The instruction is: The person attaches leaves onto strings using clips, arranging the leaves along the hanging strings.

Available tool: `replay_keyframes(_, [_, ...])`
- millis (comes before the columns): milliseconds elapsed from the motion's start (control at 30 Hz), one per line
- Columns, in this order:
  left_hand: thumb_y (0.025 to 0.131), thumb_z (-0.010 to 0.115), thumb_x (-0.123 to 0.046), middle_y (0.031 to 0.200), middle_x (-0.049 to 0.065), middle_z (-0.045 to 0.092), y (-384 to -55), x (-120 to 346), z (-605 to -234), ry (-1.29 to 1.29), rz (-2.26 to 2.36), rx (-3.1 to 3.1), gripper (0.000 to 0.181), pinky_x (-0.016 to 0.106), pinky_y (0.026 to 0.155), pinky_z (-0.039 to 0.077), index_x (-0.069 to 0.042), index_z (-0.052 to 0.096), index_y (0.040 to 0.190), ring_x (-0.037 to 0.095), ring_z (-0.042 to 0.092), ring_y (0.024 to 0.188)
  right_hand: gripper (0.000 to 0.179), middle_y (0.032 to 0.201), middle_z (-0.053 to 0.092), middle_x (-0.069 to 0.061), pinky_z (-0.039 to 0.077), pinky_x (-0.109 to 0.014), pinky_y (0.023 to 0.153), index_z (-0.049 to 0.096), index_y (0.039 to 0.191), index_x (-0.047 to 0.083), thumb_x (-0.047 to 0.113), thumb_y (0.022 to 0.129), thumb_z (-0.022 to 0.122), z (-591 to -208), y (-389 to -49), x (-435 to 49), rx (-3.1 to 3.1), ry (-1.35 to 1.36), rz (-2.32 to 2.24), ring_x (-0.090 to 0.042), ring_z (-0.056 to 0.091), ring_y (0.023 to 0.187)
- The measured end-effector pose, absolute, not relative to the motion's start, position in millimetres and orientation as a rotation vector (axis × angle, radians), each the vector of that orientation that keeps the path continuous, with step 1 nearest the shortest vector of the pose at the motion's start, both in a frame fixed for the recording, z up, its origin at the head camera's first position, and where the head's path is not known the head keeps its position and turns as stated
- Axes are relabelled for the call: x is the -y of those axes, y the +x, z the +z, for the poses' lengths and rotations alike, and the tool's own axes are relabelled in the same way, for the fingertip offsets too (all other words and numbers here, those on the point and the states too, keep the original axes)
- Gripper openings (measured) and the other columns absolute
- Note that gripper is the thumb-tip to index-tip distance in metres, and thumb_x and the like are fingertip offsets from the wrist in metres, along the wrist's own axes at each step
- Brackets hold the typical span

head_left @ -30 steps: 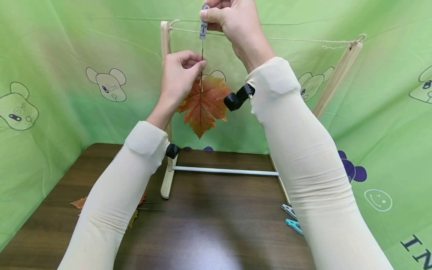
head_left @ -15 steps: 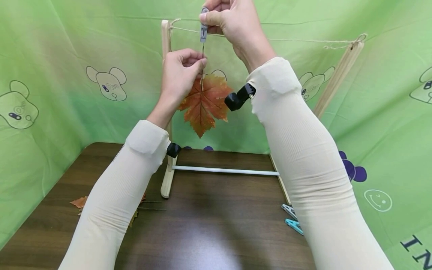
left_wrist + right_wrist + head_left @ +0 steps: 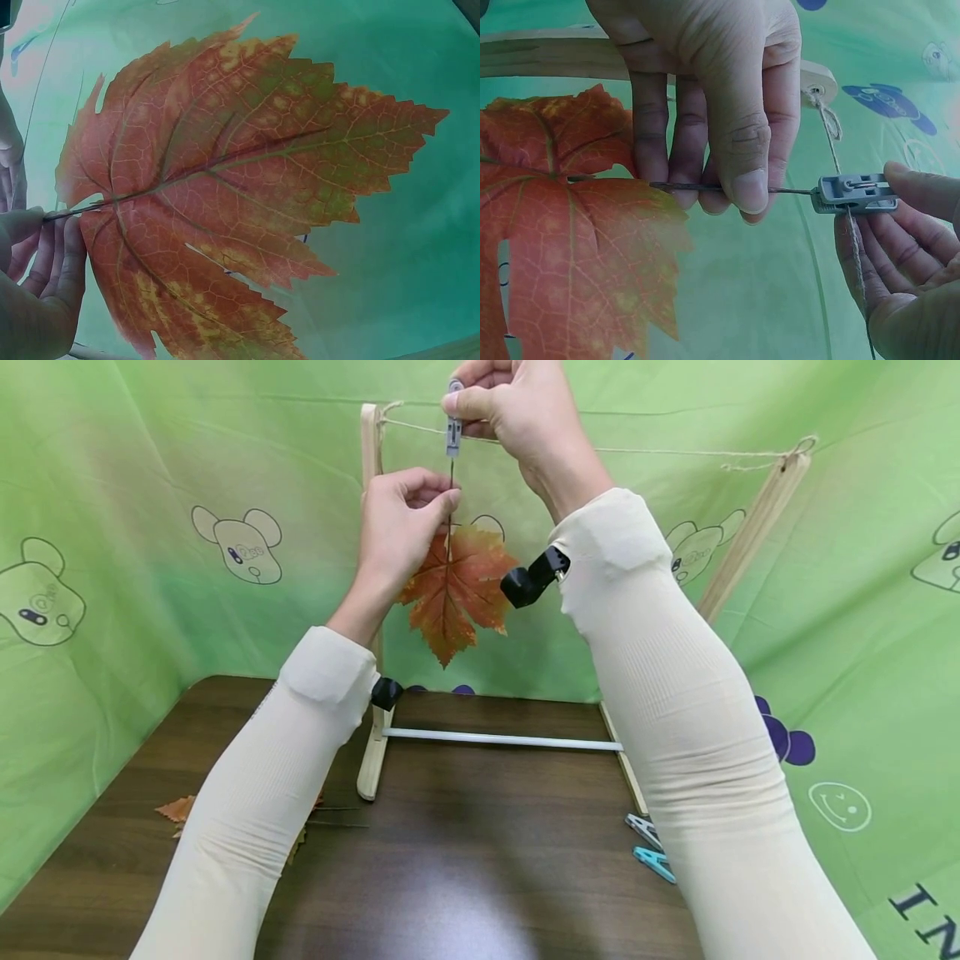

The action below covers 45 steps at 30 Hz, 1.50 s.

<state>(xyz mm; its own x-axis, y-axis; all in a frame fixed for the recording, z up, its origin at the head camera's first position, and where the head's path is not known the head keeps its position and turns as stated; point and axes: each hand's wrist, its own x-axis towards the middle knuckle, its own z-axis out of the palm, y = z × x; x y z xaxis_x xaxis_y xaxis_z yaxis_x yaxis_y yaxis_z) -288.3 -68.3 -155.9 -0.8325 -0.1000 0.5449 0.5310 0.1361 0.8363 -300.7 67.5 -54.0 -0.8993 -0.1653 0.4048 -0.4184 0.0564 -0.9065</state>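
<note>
An orange-red artificial maple leaf (image 3: pixel 459 595) hangs point down from its thin dark stem (image 3: pixel 697 187). My left hand (image 3: pixel 399 527) pinches that stem between thumb and fingers, just above the leaf blade. Higher up, my right hand (image 3: pixel 528 427) holds a grey clothespin (image 3: pixel 453 435) between thumb and fingers. In the right wrist view the stem's end meets the tip of the clothespin (image 3: pixel 855 194), and the twine (image 3: pixel 857 262) crosses at it. Whether the jaws grip both is hard to tell. The left wrist view shows the leaf (image 3: pixel 225 172) spread wide beside the fingers.
The twine (image 3: pixel 675 451) runs between two wooden posts (image 3: pixel 757 531), joined low down by a white rod (image 3: pixel 498 740). Grey and teal clothespins (image 3: pixel 655 864) lie by my right forearm. More leaves (image 3: pixel 177 810) lie partly under my left forearm on the brown table (image 3: pixel 450 860).
The clothespin and right hand have come down slightly relative to the twine. My left hand has risen a little, keeping its pinch on the stem.
</note>
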Motion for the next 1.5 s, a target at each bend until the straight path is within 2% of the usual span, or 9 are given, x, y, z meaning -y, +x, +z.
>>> replay_keyframes(333, [0.096, 0.076, -0.008, 0.089, 0.011, 0.075, -287.2, 70.3, -155.0, -0.402, -1.746, 1.934, 0.015, 0.023, 0.069, 0.06, 0.004, 0.079, 0.104, 0.013, 0.068, 0.073, 0.014, 0.091, 0.066, -0.002, 0.057, -0.031, 0.09, 0.067, 0.093, 0.006, -0.003, 0.091, 0.077, -54.1, -300.2, -64.7, 2.162, 0.613, 1.906, -0.014, 0.066, 0.085])
replay_keyframes(633, [0.096, 0.076, -0.008, 0.086, 0.009, 0.074, -285.9, 70.9, -155.6, -0.401, -1.745, 1.938, 0.015, 0.023, 0.069, 0.059, 0.004, 0.079, 0.104, 0.013, 0.066, 0.071, 0.011, 0.091, 0.069, -0.003, 0.057, -0.03, 0.086, 0.07, 0.09, 0.006, -0.001, 0.089, 0.079, -55.6, -301.5, -65.9, 2.175, 0.591, 1.918, -0.016, 0.066, 0.085])
replay_keyframes(967, [0.096, 0.075, -0.008, 0.085, 0.008, 0.073, -287.0, 69.9, -156.9, -0.383, -1.745, 1.963, 0.014, 0.023, 0.07, 0.058, 0.003, 0.079, 0.104, 0.013, 0.066, 0.072, 0.014, 0.093, 0.07, -0.003, 0.058, -0.031, 0.096, 0.072, 0.095, 0.007, 0.0, 0.087, 0.081, -55.1, -300.6, -67.5, 2.233, 0.555, 1.912, -0.015, 0.068, 0.091])
replay_keyframes(1133, [0.097, 0.074, -0.008, 0.087, 0.009, 0.074, -287.4, 68.1, -158.1, -0.384, -1.728, 1.974, 0.015, 0.023, 0.07, 0.057, 0.003, 0.079, 0.105, 0.013, 0.065, 0.071, 0.013, 0.096, 0.071, -0.004, 0.058, -0.032, 0.096, 0.074, 0.096, 0.005, -0.002, 0.087, 0.08, -54.7, -300.7, -71.2, 2.252, 0.58, 1.902, -0.016, 0.068, 0.093])
replay_keyframes(1400, [0.098, 0.071, -0.008, 0.098, 0.018, 0.076, -287.3, 66.6, -163.9, -0.398, -1.692, 1.993, 0.016, 0.022, 0.072, 0.056, 0.004, 0.078, 0.107, 0.012, 0.066, 0.074, 0.014, 0.094, 0.073, -0.006, 0.059, -0.032, 0.092, 0.075, 0.097, 0.003, -0.004, 0.087, 0.079, -58.0, -303.3, -76.5, 2.246, 0.598, 1.935, -0.017, 0.069, 0.089])
replay_keyframes(1500, [0.098, 0.071, -0.007, 0.097, 0.017, 0.076, -288.0, 66.8, -165.0, -0.402, -1.679, 1.984, 0.016, 0.022, 0.073, 0.055, 0.004, 0.078, 0.107, 0.011, 0.066, 0.074, 0.016, 0.095, 0.073, -0.006, 0.059, -0.033, 0.094, 0.075, 0.1, 0.003, -0.005, 0.086, 0.079, -57.4, -303.3, -76.9, 2.24, 0.603, 1.946, -0.017, 0.07, 0.092])
